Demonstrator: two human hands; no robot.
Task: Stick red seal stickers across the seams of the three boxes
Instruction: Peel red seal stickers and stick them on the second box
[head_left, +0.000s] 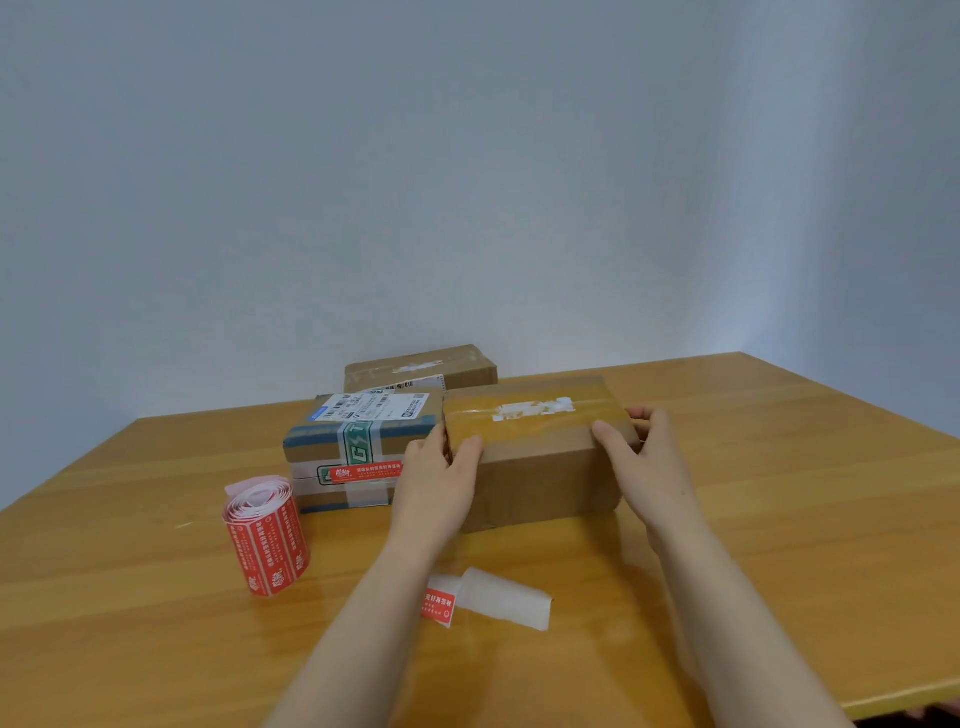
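Note:
A plain brown box (535, 467) with clear tape and white label scraps on top stands mid-table. My left hand (436, 478) grips its left end and my right hand (644, 457) grips its right end. To its left stands a box (358, 441) with green tape and a shipping label; a red seal sticker (366, 472) lies across its front seam. A third brown box (421, 370) rests behind, by the wall. The roll of red seal stickers (267, 535) stands at the left. A loose red sticker (439, 603) on curled white backing (506, 597) lies near my forearms.
The wooden table (779, 519) runs to a front edge at the lower right and a back edge against a pale wall. Bare wood lies to the right of the held box and at the front left.

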